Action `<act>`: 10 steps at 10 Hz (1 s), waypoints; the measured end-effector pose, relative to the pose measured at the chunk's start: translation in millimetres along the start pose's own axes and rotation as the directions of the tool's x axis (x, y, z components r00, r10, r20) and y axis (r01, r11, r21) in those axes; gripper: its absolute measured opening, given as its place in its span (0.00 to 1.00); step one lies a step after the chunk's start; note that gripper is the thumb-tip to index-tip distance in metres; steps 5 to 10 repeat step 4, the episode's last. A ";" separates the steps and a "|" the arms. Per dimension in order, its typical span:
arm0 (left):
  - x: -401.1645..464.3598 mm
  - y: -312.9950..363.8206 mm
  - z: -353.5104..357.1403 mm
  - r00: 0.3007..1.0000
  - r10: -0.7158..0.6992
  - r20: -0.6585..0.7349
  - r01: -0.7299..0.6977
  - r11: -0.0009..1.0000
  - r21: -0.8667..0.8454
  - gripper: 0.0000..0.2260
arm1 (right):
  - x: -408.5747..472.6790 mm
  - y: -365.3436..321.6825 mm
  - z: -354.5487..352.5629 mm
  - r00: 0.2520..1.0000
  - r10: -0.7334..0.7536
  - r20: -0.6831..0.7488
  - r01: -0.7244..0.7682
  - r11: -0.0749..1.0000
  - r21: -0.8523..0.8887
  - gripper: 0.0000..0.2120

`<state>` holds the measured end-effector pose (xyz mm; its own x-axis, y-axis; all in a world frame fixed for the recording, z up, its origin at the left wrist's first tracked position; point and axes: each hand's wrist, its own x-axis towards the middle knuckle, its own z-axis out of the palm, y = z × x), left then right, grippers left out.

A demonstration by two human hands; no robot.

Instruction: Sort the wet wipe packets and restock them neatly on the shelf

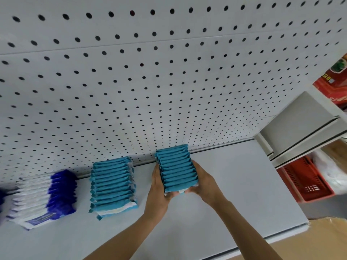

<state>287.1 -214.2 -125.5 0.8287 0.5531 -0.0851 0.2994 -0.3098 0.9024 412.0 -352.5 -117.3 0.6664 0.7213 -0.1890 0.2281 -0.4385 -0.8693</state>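
A row of teal wet wipe packets [176, 167] stands on edge on the white shelf [234, 184], running back to the pegboard. My left hand [159, 182] presses flat against the row's left side and front. My right hand [203, 177] holds the right side, its fingers curled round the front packet. To the left stands a second teal row [112, 186], its front packets leaning. Further left is a blurred row of dark blue and white packets [45, 197].
A white pegboard wall [169, 81] backs the shelf. At the right stand a white shelf end [300, 132], an orange plastic basket [304, 182] and red boxes [332, 85]. A cardboard surface [319, 239] lies below the shelf's front edge.
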 end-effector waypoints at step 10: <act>-22.5 25.0 -40.8 0.998 -0.055 0.040 0.048 0.984 0.174 0.36 | -15.2 -10.7 -25.5 0.997 0.017 0.080 0.011 0.942 -0.335 0.44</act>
